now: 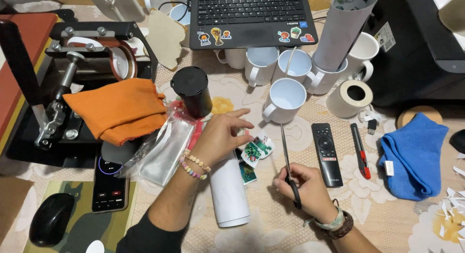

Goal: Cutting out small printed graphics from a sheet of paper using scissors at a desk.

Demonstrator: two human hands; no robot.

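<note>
Head view is showing a white cylindrical tumbler (pixel 228 195) lying on the floral-patterned counter (pixel 387 224), small printed stickers (pixel 255 150) against its upper end. Left hand (pixel 220 136) is resting on them, fingers loosely spread (gripping nothing that I can make out). Right hand (pixel 305 190) is closing around black-handled scissors (pixel 288 166), blades pointing toward a white ceramic mug (pixel 285 100).
</note>
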